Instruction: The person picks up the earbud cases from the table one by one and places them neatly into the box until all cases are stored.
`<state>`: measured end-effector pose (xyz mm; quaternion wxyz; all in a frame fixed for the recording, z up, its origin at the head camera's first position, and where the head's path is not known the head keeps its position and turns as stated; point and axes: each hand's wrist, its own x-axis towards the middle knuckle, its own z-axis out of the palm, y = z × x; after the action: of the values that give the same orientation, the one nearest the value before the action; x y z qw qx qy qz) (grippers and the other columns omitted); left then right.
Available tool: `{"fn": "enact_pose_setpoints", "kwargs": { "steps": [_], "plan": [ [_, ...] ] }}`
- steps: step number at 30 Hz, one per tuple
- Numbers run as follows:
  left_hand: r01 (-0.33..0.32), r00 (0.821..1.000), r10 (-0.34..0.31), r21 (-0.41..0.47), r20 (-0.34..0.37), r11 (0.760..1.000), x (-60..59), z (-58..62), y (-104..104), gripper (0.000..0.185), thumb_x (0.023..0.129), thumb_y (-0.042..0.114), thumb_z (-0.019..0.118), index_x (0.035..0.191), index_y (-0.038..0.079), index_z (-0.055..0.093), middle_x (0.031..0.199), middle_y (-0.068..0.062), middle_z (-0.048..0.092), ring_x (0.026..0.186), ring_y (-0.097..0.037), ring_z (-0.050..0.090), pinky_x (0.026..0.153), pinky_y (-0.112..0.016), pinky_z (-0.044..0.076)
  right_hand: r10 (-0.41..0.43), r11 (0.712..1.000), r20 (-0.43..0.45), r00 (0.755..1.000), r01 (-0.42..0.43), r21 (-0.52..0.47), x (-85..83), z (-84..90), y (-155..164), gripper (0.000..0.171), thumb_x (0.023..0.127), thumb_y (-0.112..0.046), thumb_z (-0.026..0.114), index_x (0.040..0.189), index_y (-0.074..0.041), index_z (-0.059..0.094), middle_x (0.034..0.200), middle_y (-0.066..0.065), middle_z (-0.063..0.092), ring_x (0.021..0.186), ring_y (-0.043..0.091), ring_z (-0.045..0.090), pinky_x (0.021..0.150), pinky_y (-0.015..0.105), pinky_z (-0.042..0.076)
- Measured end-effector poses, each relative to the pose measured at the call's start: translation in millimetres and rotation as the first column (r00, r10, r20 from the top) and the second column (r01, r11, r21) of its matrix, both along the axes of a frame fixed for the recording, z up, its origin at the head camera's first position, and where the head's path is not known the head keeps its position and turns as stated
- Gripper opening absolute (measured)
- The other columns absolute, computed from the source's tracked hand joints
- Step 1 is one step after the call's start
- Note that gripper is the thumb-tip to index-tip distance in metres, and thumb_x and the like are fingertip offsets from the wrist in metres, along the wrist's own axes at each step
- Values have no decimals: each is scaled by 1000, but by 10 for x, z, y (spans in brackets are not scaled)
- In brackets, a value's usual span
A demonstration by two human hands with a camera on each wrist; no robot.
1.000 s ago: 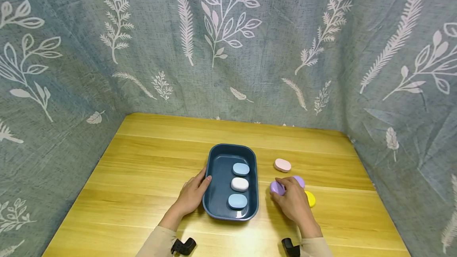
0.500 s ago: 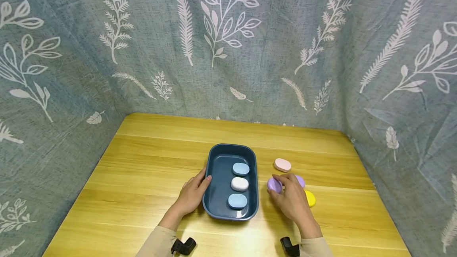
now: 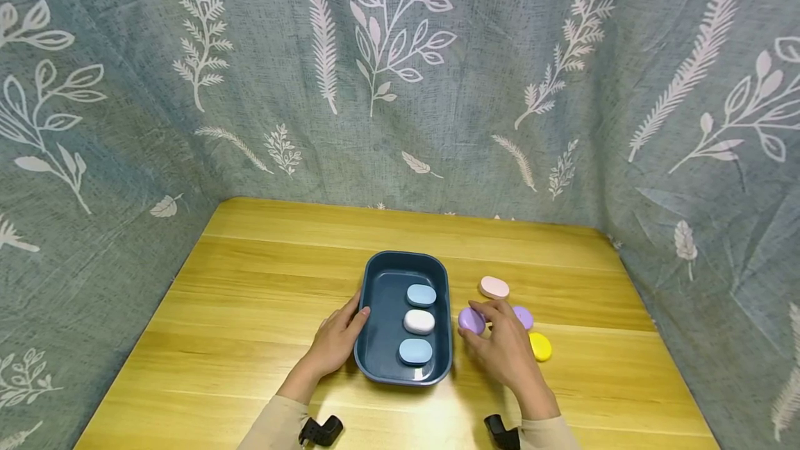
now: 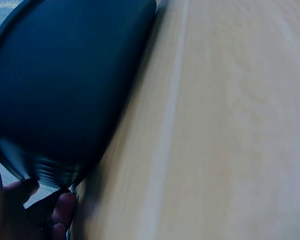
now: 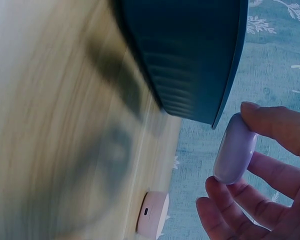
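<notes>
A dark blue rectangular box (image 3: 382, 339) with rounded corners stands mid-table. My left hand (image 3: 335, 341) grips its left wall, thumb over the rim and fingers along the outside. Inside, along the right side, lie a light blue case (image 3: 421, 295), a white case (image 3: 419, 322) and another light blue case (image 3: 415, 351). Just right of the box, my right hand (image 3: 505, 347) pinches a rounded purple earbud case (image 5: 236, 150) between thumb and fingers. The right wrist view shows it raised above the table, close to the box's outer wall (image 5: 185, 55).
A pink earbud case (image 3: 494, 287), with a small port visible in the right wrist view, lies behind the right hand. Another purple case (image 3: 523, 318) and a round yellow case (image 3: 540, 346) sit to its right. A patterned cloth curtain (image 3: 400, 158) surrounds the wooden table (image 3: 269, 283).
My right hand has moved left toward the box with the purple earbud case, uncovering more of the other purple case and the yellow one. The left hand and the box stay in place.
</notes>
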<state>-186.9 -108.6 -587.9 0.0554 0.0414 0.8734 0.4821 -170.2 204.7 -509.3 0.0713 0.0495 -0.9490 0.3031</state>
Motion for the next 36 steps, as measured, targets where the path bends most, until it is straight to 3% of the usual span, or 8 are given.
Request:
{"fn": "enact_pose_setpoints", "kwargs": {
  "steps": [19,36],
  "plan": [
    [-5,1000,5,-5,-31,1000,-79,60,-12,64,109,58,37,163,25,34,160,-10,49,146,-37,46,119,-67,27,60,998,-95,994,-63,-30,27,128,-283,49,80,-21,91,124,-7,76,112,3,67,103,20,63,81,36,50],
    [-6,1000,6,-4,-24,1000,21,13,9,65,109,57,37,163,20,36,157,-12,53,143,-36,49,118,-67,27,62,997,-77,995,-65,-41,169,71,-508,47,78,-25,93,121,-13,78,110,-4,64,100,14,64,85,35,54]
  ]
}}
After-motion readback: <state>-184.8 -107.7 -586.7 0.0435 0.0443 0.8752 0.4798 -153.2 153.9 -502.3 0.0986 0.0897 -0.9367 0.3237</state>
